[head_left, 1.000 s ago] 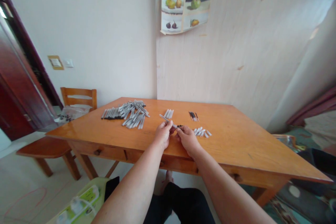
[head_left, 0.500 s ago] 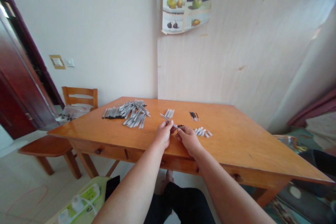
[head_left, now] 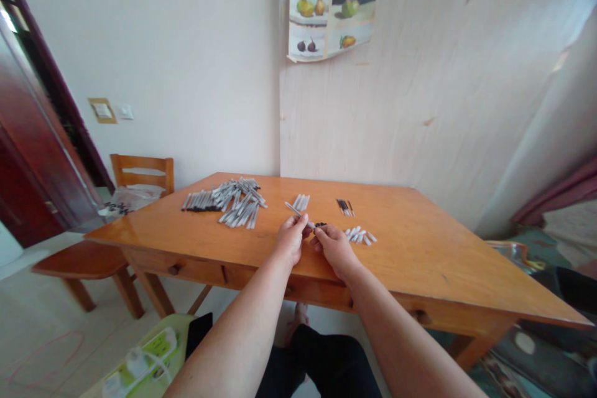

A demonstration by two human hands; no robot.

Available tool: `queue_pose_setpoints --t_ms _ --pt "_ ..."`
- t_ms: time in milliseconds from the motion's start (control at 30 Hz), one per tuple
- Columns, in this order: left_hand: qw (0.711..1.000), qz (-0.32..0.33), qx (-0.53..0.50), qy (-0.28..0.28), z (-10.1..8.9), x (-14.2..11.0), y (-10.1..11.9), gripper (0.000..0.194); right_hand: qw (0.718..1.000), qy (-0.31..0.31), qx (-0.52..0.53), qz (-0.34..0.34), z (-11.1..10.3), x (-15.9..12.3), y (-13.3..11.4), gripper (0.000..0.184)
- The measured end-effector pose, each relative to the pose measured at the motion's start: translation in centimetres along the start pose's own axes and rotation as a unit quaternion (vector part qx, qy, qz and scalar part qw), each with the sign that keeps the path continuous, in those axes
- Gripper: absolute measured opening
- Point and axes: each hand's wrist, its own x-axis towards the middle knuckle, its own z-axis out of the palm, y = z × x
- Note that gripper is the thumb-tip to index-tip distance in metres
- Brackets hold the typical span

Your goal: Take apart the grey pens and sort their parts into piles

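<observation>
My left hand (head_left: 291, 237) is closed around a slim grey-white pen (head_left: 293, 208), which slants up and away to the left over the table's front part. My right hand (head_left: 334, 245) pinches at the near end of this pen, the fingertips almost meeting those of my left hand. What lies right between the fingers is too small to make out. Small black pieces (head_left: 320, 224) lie just beyond my right fingers. Short white pen caps (head_left: 359, 235) are spread to the right of that hand. Several clear pen barrels (head_left: 301, 201) lie side by side behind my hands.
On the table (head_left: 420, 242), a large heap of pens (head_left: 242, 202) lies at the left, beside a row with black ends (head_left: 201, 201). Dark thin refills (head_left: 345, 207) lie further back. A chair (head_left: 140, 165) holds a plastic bag (head_left: 133, 198). A green stool (head_left: 172, 326) carries a power strip.
Both hands keep almost the same place. The right fingertips have shifted very slightly at the pen's near end, where a dark bit now shows. Everything else on the table lies as before.
</observation>
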Motion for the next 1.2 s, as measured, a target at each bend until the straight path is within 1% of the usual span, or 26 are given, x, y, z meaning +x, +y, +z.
queue_pose_setpoints --t_ms 167,333,400,567,700,800,900,1000,1067,1200 --pt "1.000 0.006 0.002 -0.002 0.11 -0.07 0.01 0.038 1.000 0.002 0.010 -0.005 -0.05 -0.22 -0.09 0.027" --pt "0.999 -0.010 -0.008 -0.044 0.14 -0.44 0.42 0.031 0.999 0.000 0.036 0.016 -0.05 -0.28 -0.29 0.030" --pt "0.998 -0.016 -0.009 -0.052 0.11 -0.57 0.53 0.030 0.999 0.001 0.039 0.017 -0.03 -0.29 -0.30 0.030" --pt "0.999 -0.005 -0.007 -0.037 -0.02 -0.51 0.32 0.027 1.000 -0.001 0.024 -0.013 0.03 -0.22 -0.05 0.026" --pt "1.000 0.005 -0.002 -0.021 0.02 -0.38 0.07 0.031 1.000 0.000 0.014 -0.026 0.02 -0.28 0.09 0.022" --pt "1.000 0.006 -0.008 -0.015 0.12 -0.40 0.13 0.033 1.000 0.009 0.006 -0.025 -0.04 -0.35 0.01 0.023" --pt "1.000 0.006 -0.015 -0.008 0.17 -0.48 0.32 0.034 1.000 0.014 0.001 -0.007 -0.06 -0.29 -0.14 0.029" --pt "1.000 0.006 -0.017 -0.005 0.17 -0.52 0.43 0.035 1.000 -0.003 0.005 0.012 0.01 -0.12 -0.14 0.034" --pt "1.000 0.008 -0.014 -0.005 0.17 -0.52 0.39 0.036 1.000 -0.014 -0.001 0.007 0.04 -0.01 0.01 0.032" --pt "1.000 0.016 0.004 -0.003 0.21 -0.50 0.19 0.036 1.000 -0.003 -0.022 -0.020 -0.06 0.08 0.48 0.026"
